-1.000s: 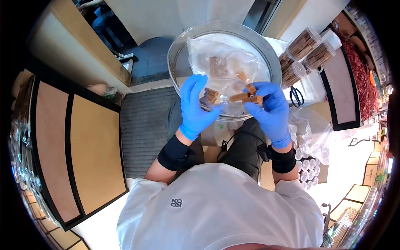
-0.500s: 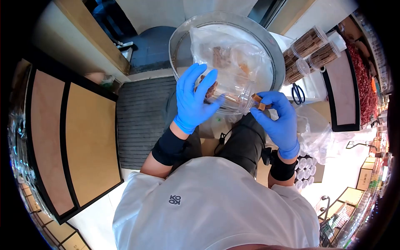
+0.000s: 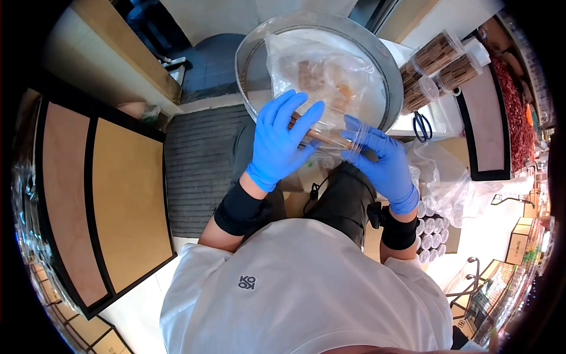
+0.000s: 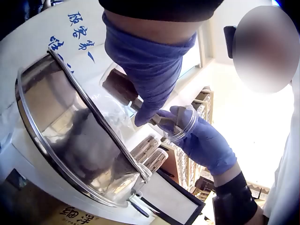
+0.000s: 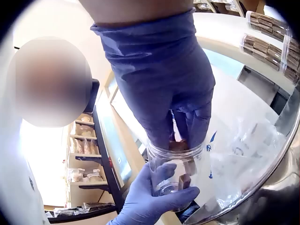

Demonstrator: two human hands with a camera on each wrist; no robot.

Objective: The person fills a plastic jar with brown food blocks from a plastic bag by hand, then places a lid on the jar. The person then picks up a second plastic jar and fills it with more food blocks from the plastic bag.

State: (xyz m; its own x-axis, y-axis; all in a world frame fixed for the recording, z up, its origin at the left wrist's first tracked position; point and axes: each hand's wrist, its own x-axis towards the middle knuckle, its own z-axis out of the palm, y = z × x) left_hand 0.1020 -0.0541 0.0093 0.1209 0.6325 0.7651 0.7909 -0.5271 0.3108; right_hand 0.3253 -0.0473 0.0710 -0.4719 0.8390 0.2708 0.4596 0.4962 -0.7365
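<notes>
A clear plastic jar [image 3: 333,121] lies tilted over the near edge of the round metal pan [image 3: 248,59], brown blocks inside it. My left hand [image 3: 277,141], in a blue glove, grips the jar round its side, its mouth facing right. At that mouth is my gloved right hand [image 3: 386,168], fingertips inside the rim. In the right wrist view the right fingers pinch a brown block [image 5: 177,145] at the jar's opening; another block [image 5: 184,182] shows lower in the jar. The left wrist view shows dark brown blocks [image 4: 121,86] at the jar's closed end.
In the pan lies a clear plastic bag [image 3: 283,58] with brown pieces. Lidded jars [image 3: 437,57] of brown strips stand at the right, with dark-handled scissors [image 3: 422,126] beside the pan. Several small clear containers [image 3: 432,239] sit lower right, below a crumpled plastic sheet [image 3: 448,197].
The right hand first held several brown blocks beside the jar, then brought them to its mouth; now its fingertips reach inside. The left hand has turned the jar slightly, still gripping it.
</notes>
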